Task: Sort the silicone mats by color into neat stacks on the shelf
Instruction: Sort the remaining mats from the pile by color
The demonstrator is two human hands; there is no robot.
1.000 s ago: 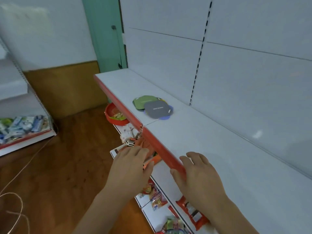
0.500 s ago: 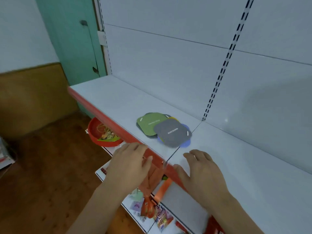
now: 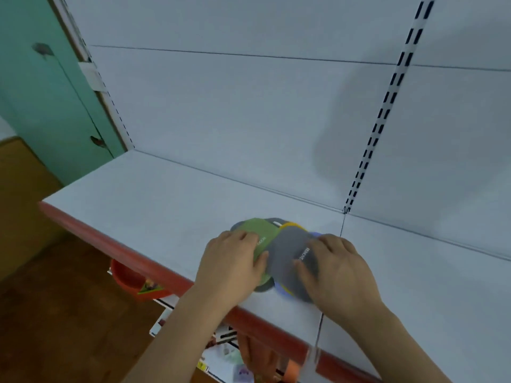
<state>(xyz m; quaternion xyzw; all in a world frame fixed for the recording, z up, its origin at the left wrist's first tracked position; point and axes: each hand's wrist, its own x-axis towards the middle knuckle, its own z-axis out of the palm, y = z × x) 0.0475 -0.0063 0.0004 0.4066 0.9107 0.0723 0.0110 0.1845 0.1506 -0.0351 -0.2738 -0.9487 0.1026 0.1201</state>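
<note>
A loose pile of silicone mats lies on the white shelf (image 3: 154, 205) near its red front edge. A green mat (image 3: 266, 234) is on the left and a grey mat (image 3: 286, 255) on the right, both on top. Edges of a yellow mat (image 3: 290, 224), a blue mat (image 3: 279, 289) and another dark grey mat (image 3: 262, 287) peek out beneath. My left hand (image 3: 231, 262) rests flat on the green mat. My right hand (image 3: 336, 268) lies on the grey mat, fingers spread, thumb on its top surface.
The red shelf lip (image 3: 116, 248) runs diagonally across the front. Below it hang a red bowl (image 3: 130, 277) and packaged goods on lower shelves. A slotted upright (image 3: 381, 111) divides the white back panel. A green door (image 3: 41, 92) stands at the left.
Both hands moved forward from the shelf's red edge onto the mat pile. The view swung closer to the shelf and the mats.
</note>
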